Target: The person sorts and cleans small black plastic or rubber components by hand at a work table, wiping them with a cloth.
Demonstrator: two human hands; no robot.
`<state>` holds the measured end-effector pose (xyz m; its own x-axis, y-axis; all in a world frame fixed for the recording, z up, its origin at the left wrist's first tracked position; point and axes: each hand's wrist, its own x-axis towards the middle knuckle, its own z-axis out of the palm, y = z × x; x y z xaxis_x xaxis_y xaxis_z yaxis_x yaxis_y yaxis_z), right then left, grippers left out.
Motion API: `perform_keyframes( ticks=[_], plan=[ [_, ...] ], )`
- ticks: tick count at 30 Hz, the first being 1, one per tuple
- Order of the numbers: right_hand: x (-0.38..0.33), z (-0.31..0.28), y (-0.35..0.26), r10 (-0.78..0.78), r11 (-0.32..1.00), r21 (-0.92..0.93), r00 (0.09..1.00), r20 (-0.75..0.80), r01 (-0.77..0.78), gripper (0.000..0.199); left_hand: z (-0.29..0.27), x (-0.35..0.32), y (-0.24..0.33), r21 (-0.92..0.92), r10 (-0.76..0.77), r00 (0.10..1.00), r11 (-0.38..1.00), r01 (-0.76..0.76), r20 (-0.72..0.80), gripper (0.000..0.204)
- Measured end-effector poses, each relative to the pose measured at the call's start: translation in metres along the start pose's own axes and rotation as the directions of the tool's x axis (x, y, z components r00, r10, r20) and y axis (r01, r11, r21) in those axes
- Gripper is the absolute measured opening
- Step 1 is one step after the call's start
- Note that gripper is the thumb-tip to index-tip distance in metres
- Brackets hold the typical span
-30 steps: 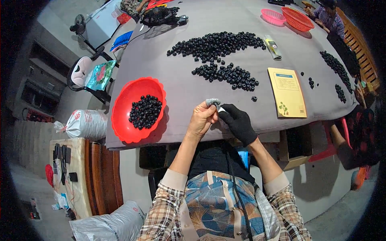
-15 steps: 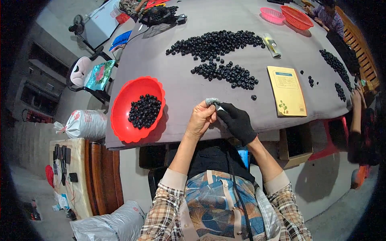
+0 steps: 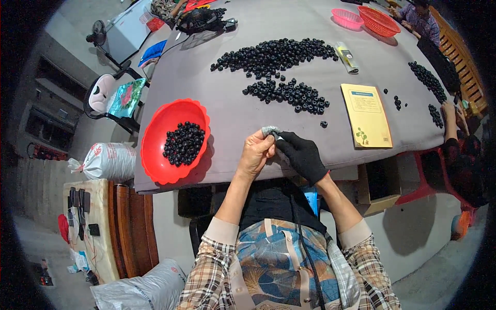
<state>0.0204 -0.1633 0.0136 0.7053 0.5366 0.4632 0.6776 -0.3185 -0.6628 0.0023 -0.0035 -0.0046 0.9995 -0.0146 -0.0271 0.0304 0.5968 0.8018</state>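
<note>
Left hand bare, fingers curled shut, pinching a small grey piece at the fingertips. Right hand in a black glove, fingers bent, also closed on that same grey piece from the right side. Both hands touching each other, just above the near edge of the grey table.

Grey piece small, crumpled-looking, a bit shiny, sticking up from between the two hands toward the far side. Too small to tell its long axis for sure.

Just left of the hands, a red bowl with a heap of little black beads inside. Just beyond the hands, one lone black bead. Farther out, a small pile of black beads, and past that a big long pile stretched left to right. Right of the hands, a flat yellow booklet. Farther away, a small packet and two baskets, one pink and one red. More black beads at the far right. Nothing lying between the hands and the bowl.

Off the table on the left, a chair, a white sack and a wooden bench. Another person at the right edge of the table.
</note>
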Motion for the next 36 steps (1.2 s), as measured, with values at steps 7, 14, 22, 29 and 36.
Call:
perform_keyframes(
  ticks=[7, 14, 22, 29, 36],
  plan=[
    [0.003, -0.002, -0.002, 0.075, 0.993, 0.089, 0.997, 0.008, -0.075, 0.026, 0.001, -0.001, 0.001, 0.036, 0.014, 1.000, 0.999, -0.014, 0.004, 0.011],
    [0.006, -0.004, -0.008, 0.344, 0.903, 0.247, 0.936, 0.078, -0.352, 0.026, 0.001, -0.001, 0.001, 0.070, 0.002, 1.000, 0.998, -0.002, 0.002, 0.011],
    [0.001, 0.000, 0.011, -0.015, 0.996, 0.089, 1.000, -0.027, 0.017, 0.027, 0.001, -0.001, 0.000, -0.006, 0.004, 1.000, 1.000, -0.004, 0.007, 0.013],
    [0.001, 0.002, 0.009, 0.185, 0.936, 0.298, 0.982, 0.041, -0.189, 0.028, -0.002, 0.001, -0.001, -0.112, -0.021, 0.999, 0.993, 0.026, 0.046, 0.013],
    [0.004, -0.002, 0.004, 0.225, 0.928, 0.290, 0.972, 0.061, -0.233, 0.027, -0.004, 0.001, 0.001, -0.103, -0.030, 0.998, 0.994, 0.034, 0.047, 0.013]
  ],
)
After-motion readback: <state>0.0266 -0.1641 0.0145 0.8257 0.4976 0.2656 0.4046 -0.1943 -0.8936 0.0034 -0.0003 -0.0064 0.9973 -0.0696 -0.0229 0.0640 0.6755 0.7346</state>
